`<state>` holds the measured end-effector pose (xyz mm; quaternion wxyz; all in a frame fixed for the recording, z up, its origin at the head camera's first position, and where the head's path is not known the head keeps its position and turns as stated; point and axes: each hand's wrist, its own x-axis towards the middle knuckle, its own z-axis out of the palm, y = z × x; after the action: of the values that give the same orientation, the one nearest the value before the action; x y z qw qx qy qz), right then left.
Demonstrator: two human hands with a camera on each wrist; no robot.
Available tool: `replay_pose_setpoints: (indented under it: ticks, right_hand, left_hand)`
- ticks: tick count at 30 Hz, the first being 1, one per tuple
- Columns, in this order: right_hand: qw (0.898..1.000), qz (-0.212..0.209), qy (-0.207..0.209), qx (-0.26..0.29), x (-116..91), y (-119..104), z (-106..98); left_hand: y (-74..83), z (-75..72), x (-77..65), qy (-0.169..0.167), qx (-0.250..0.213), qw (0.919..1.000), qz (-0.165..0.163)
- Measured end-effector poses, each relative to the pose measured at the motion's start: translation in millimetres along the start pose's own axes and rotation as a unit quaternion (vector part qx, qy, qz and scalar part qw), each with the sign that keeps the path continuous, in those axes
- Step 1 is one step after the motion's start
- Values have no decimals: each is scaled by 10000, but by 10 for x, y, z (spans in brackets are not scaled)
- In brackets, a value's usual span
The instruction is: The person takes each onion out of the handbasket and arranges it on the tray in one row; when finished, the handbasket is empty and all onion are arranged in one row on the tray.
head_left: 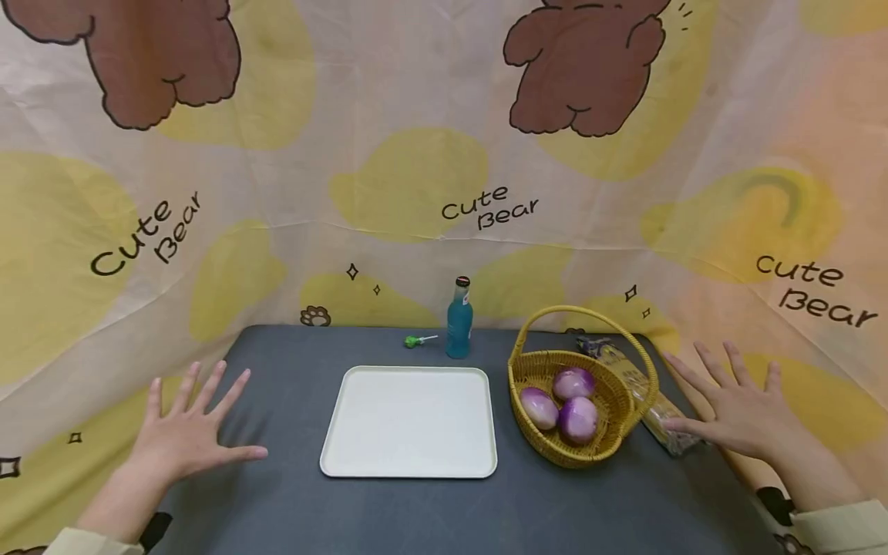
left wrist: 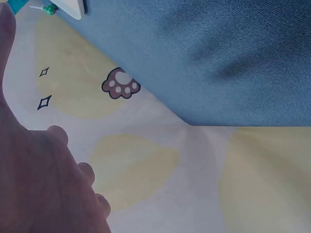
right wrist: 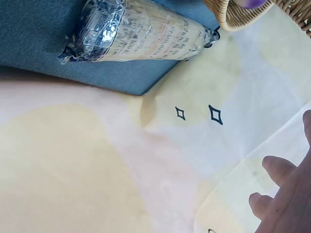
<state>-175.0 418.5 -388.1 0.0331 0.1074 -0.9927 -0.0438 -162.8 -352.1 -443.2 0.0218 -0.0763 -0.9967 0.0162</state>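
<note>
My left hand (head_left: 182, 438) hovers over the table's left edge with its fingers spread, holding nothing. On the far side, my right hand (head_left: 744, 416) is likewise spread and bare, near the table's right edge. Nearest to it lies a long printed plastic packet (right wrist: 150, 31), partly hidden behind the basket in the head view. The yellow wicker basket (head_left: 565, 460) with a tall handle holds three purple onions (head_left: 578, 420). A white rectangular tray (head_left: 409, 422) lies at the table's middle, apart from both hands.
Behind the tray stand a blue bottle (head_left: 459, 322) with a dark cap and a small green lollipop (head_left: 413, 341) with a white stick. The dark grey table (head_left: 444, 516) borders a hanging cloth (head_left: 409, 92) printed with bears, at the back and sides.
</note>
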Motion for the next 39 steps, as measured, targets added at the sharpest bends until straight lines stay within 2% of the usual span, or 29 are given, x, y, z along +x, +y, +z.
replay_pose_setpoints:
  ticks: [13, 21, 29, 32, 35, 37, 39]
  right_hand:
    - [9998, -135, 120, 68, 32, -18, -37]
    - [9996, -71, 253, 126, 4, -13, -62]
    - [9962, -123, 509, 697, -37, -56, -154]
    - [9931, -62, 553, 1036, -44, -80, -184]
    - [9866, 0, 724, 1460, -62, -115, -208]
    - [9784, -28, 1025, 1793, -68, -158, -208]
    - [9645, -40, 1431, 2219, -62, -225, -196]
  left_hand:
    - [-10, -14, -25, 4, 8, 10000, -65]
    - [22, -28, -32, 2, -16, 10000, -94]
    - [36, 32, -17, 437, -283, 9986, 73]
    - [38, 77, -18, 483, -402, 9979, 120]
    - [58, 119, -22, 389, -645, 9971, 134]
    - [78, 142, -23, 337, -780, 9963, 108]
    - [106, 156, -25, 326, -934, 9951, 77]
